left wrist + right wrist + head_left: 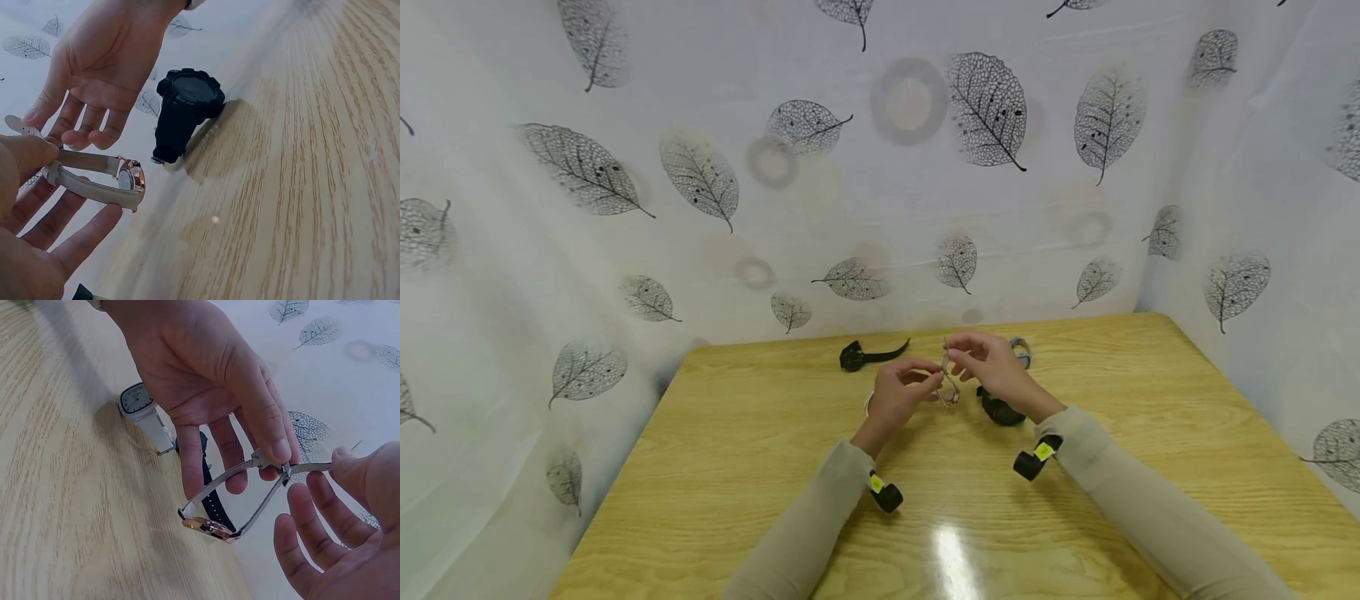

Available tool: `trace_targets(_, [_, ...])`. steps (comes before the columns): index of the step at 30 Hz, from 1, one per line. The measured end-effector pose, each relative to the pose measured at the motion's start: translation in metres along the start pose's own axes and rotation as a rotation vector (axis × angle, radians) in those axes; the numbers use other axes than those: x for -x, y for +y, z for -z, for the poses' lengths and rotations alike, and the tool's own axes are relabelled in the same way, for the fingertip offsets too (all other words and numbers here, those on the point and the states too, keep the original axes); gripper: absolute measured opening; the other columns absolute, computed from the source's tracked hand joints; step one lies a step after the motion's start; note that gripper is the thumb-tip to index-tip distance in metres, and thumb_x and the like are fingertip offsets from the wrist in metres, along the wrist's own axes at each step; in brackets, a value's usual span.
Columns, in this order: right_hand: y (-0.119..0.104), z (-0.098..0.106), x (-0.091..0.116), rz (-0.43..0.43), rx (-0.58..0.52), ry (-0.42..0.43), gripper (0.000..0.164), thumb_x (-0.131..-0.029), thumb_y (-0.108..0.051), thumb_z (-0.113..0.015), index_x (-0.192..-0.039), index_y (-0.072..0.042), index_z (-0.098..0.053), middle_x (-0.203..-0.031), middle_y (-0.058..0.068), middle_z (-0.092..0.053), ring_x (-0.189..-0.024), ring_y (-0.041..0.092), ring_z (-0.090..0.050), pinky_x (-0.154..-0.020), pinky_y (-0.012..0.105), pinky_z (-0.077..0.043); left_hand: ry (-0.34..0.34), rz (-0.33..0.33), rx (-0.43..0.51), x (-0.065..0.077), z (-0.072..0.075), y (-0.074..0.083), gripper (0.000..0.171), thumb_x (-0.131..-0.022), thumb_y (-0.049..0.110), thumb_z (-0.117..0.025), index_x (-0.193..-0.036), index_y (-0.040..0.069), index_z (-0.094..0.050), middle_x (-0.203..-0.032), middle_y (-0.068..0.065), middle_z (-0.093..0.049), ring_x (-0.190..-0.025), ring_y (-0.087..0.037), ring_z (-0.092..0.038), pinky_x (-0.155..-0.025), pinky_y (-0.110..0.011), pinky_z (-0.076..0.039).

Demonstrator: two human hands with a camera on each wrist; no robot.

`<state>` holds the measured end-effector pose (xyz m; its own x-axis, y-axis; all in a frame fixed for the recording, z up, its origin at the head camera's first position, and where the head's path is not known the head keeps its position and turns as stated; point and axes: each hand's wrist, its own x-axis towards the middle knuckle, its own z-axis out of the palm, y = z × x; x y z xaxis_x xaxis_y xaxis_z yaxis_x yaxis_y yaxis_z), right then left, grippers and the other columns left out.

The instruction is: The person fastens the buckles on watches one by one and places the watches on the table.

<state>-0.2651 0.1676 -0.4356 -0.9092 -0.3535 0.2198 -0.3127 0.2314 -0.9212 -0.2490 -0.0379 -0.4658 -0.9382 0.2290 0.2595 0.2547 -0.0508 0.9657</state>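
Note:
Between the two hands hangs a wristwatch [131,178] with a rose-gold case and a pale strap, its strap joined in a loop. My left hand [898,396] pinches the strap near the buckle [286,472] between thumb and fingers. With thumb and fingertips, my right hand [992,367] grips the strap's free end [309,467], which passes out beyond the buckle. The case hangs below the fingers, over the wooden table [737,450]. Beside the right hand sits a chunky black digital watch [190,94].
A black watch [853,357] lies at the back, its strap stretched rightward. Behind the right hand, a grey-blue watch [1021,350] stands partly hidden. A white square-faced watch [136,400] sits beside the left hand. Leaf-print sheeting [850,208] rises behind the table.

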Motion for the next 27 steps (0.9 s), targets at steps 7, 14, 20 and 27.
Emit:
trace_targets(7, [0.0035, -0.0012, 0.0001, -0.002, 0.015, 0.001, 0.028, -0.104, -0.029, -0.064, -0.124, -0.010, -0.068, -0.108, 0.019, -0.070, -0.089, 0.032, -0.069, -0.080, 0.057, -0.059, 0.030, 0.000, -0.022, 0.0014, -0.0005, -0.0023, 0.016, -0.094, 0.003, -0.075, -0.109, -0.003, -0.075, -0.111, -0.022, -0.071, -0.096, -0.045, -0.070, -0.078, -0.058, -0.061])
trace_targets(14, [0.0043, -0.0016, 0.0010, -0.008, 0.015, 0.006, 0.027, -0.104, -0.029, -0.064, -0.124, -0.011, -0.068, -0.108, 0.013, -0.070, -0.089, 0.032, -0.069, -0.079, 0.053, -0.060, 0.032, -0.002, -0.045, 0.0016, 0.0000, -0.0042, 0.015, -0.094, 0.007, -0.076, -0.107, 0.000, -0.078, -0.108, -0.018, -0.073, -0.094, -0.041, -0.071, -0.077, -0.054, -0.062])
trace_targets(20, [0.0027, -0.0030, 0.0017, -0.016, 0.024, 0.014, 0.026, -0.104, -0.030, -0.064, -0.122, -0.012, -0.069, -0.107, 0.011, -0.071, -0.089, 0.031, -0.069, -0.081, 0.060, -0.058, 0.054, -0.001, -0.086, 0.0006, -0.0010, -0.0045, 0.014, -0.094, 0.010, -0.077, -0.106, 0.004, -0.079, -0.106, -0.012, -0.075, -0.089, -0.027, -0.073, -0.075, -0.046, -0.064])
trace_targets(27, [0.0010, -0.0052, 0.0018, 0.018, 0.035, 0.026, 0.025, -0.103, -0.027, -0.065, -0.121, -0.010, -0.069, -0.105, 0.010, -0.072, -0.088, 0.035, -0.070, -0.078, 0.059, -0.059, 0.095, -0.017, -0.113, 0.0012, -0.0026, -0.0032, 0.016, -0.093, 0.015, -0.079, -0.106, 0.004, -0.080, -0.106, -0.010, -0.076, -0.086, -0.027, -0.073, -0.070, -0.037, -0.064])
